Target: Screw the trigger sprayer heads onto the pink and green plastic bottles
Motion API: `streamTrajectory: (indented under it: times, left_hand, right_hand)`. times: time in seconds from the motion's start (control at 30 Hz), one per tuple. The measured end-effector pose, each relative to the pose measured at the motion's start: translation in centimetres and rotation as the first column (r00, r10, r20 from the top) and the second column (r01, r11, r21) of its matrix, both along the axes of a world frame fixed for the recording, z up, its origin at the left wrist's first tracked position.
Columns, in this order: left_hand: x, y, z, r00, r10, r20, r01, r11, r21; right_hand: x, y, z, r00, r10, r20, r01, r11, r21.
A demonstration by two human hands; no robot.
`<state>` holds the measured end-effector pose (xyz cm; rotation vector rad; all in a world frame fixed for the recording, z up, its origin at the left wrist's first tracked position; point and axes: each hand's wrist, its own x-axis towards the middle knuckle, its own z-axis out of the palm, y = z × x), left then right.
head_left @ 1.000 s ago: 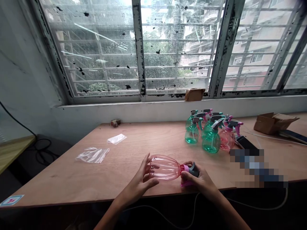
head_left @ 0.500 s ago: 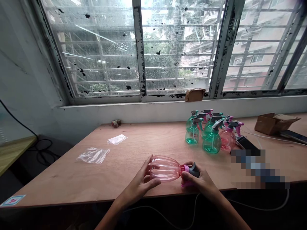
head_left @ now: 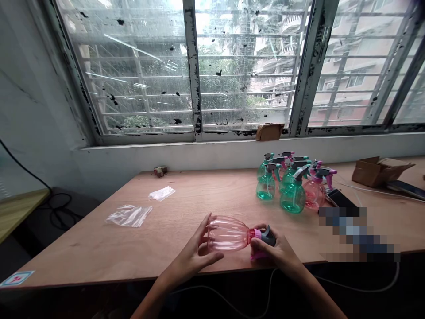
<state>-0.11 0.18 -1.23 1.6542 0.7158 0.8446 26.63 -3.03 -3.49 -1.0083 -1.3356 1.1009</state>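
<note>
A clear pink spray bottle lies on its side above the table's front edge, base to the left and spray head to the right. My left hand cups its base, with the fingers behind and the thumb along the near side. At the other end, my right hand grips the grey and pink spray head around the pink collar; the trigger is partly hidden by the fingers. Beyond the right hand stand several upright spray bottles, among them a green spray bottle and a pink spray bottle.
On the wooden table lie a crumpled plastic bag and a white sheet. A tape roll sits at the back left. A cardboard box and a dark phone are at right. A cable hangs below the front edge.
Almost nothing differs. My left thumb has shifted slightly down and away from the bottle's base, while the bottle and my right hand stay in place.
</note>
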Motion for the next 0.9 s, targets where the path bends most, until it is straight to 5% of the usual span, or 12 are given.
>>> streamTrajectory:
  times: [0.9]
  left_hand:
    - [0.17,-0.25,0.65,0.998,0.06,0.001,-0.06,0.998,0.026]
  right_hand:
    - [0.01,-0.08,0.0,1.0,0.006,-0.03,-0.006,1.0,0.026]
